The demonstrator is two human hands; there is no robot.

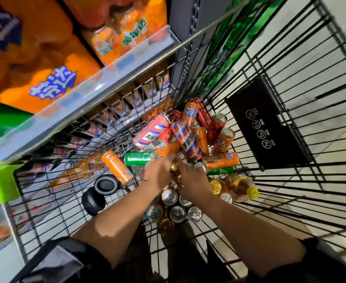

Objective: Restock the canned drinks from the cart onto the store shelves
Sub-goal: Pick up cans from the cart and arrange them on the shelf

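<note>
1. The store shelves (98, 86) run along the left, already lined with orange bottles and cans beyond the cart (280, 139) wall.
2. An orange can (117, 167) and a green can (138, 159) lie loose just left of the hands.
3. The left hand (158, 174) reaches into the heap; whether its grip holds a can, I cannot tell.
4. The right hand (192, 178) rests curled over gold-topped cans (175, 166); grasp unclear too.
5. Risk: the tilted striped cans (186, 139) lean on the pile, so pulling one from beneath could send them rolling and dent them.
</note>
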